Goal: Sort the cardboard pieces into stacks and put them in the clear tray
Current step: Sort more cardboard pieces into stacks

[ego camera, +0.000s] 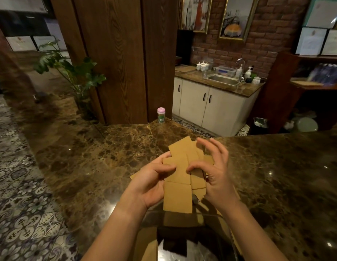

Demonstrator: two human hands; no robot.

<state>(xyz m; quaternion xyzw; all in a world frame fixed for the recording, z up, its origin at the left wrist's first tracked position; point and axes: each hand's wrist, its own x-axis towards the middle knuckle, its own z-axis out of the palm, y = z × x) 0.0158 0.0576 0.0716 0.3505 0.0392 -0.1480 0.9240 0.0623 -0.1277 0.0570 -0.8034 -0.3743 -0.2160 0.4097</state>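
Brown cardboard pieces (179,172) were fanned unevenly between both hands above the bench (88,162), fingers closed on them; the clear tray (227,230) lay nearer. Squaring edges first seemed wise.

Fanned tan cardboard pieces (179,166): count unclear, overlap hides lower ones; palm of left hand (150,182) and fingers of right hand (214,174) cover their side edges. Below cardboard, clear plastic tray (227,234) cut off by bottom edge, walls mostly lost in reflections, contents unreadable. Beyond cardboard, small pink-capped green-labelled jar (161,115): label too small to read.
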